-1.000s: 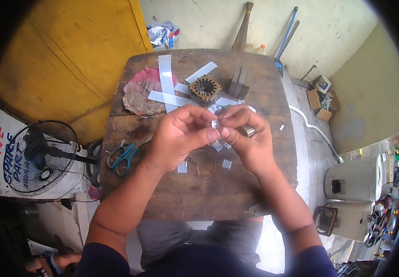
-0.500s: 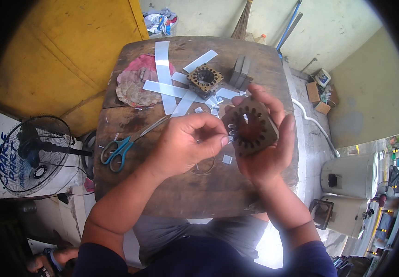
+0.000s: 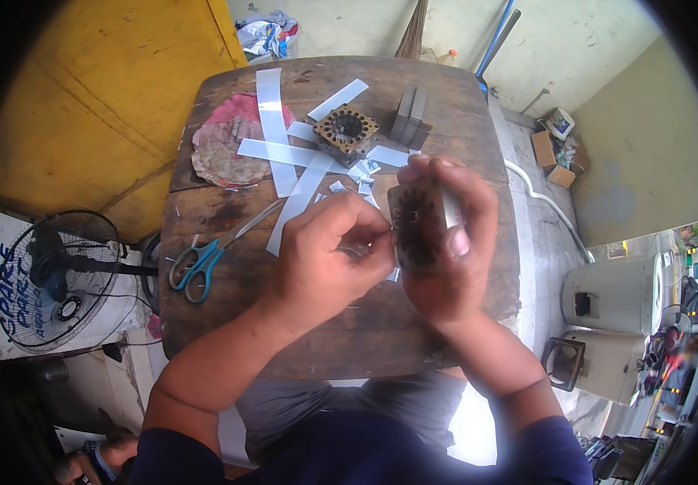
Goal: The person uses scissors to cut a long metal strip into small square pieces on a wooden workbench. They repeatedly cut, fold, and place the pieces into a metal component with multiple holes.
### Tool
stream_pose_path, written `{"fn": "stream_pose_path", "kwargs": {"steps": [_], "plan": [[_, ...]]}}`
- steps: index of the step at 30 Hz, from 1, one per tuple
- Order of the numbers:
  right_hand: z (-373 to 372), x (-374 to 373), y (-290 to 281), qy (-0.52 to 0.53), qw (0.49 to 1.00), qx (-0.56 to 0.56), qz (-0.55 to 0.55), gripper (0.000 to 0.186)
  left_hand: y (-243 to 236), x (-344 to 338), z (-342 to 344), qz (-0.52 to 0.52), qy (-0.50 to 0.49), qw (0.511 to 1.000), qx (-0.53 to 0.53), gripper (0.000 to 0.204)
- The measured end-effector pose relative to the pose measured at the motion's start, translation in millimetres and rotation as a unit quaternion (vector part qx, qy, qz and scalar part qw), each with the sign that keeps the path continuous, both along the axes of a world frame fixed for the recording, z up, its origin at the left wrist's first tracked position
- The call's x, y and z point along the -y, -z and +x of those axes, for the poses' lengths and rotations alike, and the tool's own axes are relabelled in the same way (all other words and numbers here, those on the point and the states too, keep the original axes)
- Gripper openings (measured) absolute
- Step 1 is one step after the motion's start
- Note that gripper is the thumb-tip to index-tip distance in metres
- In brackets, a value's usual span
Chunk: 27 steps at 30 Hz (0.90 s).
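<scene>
My right hand (image 3: 460, 279) grips a squarish metal stator core (image 3: 439, 198), with a ring of slots round its central bore. The core is tilted, its slotted face toward my left hand. At that face, my left hand (image 3: 325, 250) pinches thumb and forefinger together; what lies between the fingertips is too small to make out. A second slotted stator core (image 3: 347, 153) stands on the table beyond my hands. Around it lie translucent white strips (image 3: 276, 137) and small cut pieces (image 3: 337, 187).
Blue-handled scissors (image 3: 203, 267) lie left of my hands on the wooden table (image 3: 300, 352). A pink and grey round cloth (image 3: 228, 153) is at the far left, dark metal blocks (image 3: 410, 117) at the far right. A black fan (image 3: 66, 267) stands left of the table.
The stator core in my right hand has turned, its slotted face now angled more to the left. My right fingers have wrapped further round it. My left hand stays pinched close by.
</scene>
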State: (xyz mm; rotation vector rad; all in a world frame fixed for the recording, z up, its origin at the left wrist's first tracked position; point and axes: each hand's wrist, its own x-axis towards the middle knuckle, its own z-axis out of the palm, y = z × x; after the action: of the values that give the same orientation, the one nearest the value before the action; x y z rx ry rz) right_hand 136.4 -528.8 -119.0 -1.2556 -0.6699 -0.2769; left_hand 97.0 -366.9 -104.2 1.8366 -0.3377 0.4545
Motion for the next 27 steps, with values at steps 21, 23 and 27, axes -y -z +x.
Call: {"fn": "stream_pose_path", "kwargs": {"steps": [21,23,27], "plan": [[-2,-3,-4,-0.167,0.958,-0.111,0.205,0.059,23,-9,3,-0.336,0.198,0.892,-0.229,0.047],[-1,-6,-3,-0.164,0.950,-0.128,0.235,0.057,19,-5,3,-0.356,0.184,0.883,-0.242,0.052],[12,-1,-2,-0.168,0.928,-0.192,0.273,0.053,-15,-8,4,-0.256,0.126,0.916,-0.281,0.060]]}}
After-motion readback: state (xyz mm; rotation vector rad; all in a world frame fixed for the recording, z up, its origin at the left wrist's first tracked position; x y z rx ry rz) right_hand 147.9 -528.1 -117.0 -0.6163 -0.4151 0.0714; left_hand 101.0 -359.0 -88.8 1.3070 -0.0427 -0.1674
